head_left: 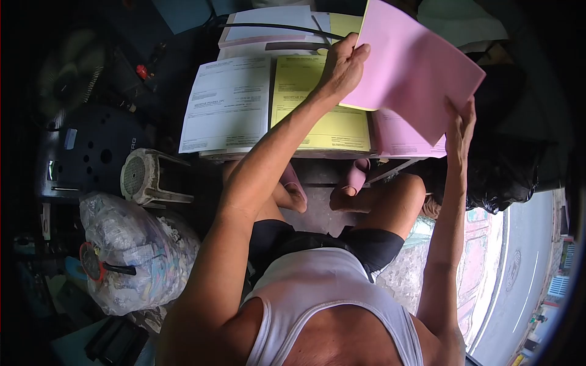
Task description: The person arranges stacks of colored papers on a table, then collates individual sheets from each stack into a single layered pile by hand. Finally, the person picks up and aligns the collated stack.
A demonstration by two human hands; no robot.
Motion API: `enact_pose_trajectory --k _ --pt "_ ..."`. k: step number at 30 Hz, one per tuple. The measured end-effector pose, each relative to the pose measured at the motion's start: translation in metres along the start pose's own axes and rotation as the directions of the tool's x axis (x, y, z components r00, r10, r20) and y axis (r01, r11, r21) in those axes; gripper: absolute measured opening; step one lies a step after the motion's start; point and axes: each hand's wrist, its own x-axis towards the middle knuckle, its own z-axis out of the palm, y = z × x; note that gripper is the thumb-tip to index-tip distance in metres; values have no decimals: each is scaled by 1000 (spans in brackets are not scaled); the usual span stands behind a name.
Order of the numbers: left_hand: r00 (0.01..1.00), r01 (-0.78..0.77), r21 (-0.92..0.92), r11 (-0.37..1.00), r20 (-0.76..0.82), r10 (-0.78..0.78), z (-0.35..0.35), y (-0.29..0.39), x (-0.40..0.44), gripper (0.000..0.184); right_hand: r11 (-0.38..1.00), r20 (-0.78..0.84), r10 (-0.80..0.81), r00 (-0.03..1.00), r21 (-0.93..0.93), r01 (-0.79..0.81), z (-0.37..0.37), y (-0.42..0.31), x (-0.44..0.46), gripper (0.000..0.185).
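My left hand (346,66) is closed on the left edge of a raised bunch of sheets, with pink paper (415,67) facing me and a thin yellow edge along its left side. My right hand (460,125) grips the lower right corner of the same paper, which bends between the hands. Below lie three printed form stacks side by side on the table: white forms (226,107) at left, yellow forms (317,131) in the middle, partly behind my left forearm, and pink forms (406,141) at right, mostly covered by the raised paper.
Farther back lies a white paper stack (265,32) with a dark bar across it. A white stool (146,177) and a stuffed clear plastic bag (137,256) stand to my left. Black plastic bags (500,177) sit at right, near a road (525,268).
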Motion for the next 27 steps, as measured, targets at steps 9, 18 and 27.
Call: enact_pose_trajectory --k 9,18,27 --pt "996 76 -269 960 -23 -85 16 -3 -43 24 938 -150 31 988 346 23 -6 44 -24 28" --pt "990 -136 -61 989 28 138 -5 -39 -31 25 952 -12 151 989 272 -142 -4 60 -37 39" --pt "978 209 96 973 7 -211 -91 -50 78 24 934 178 214 960 251 -255 87 24 52 33"
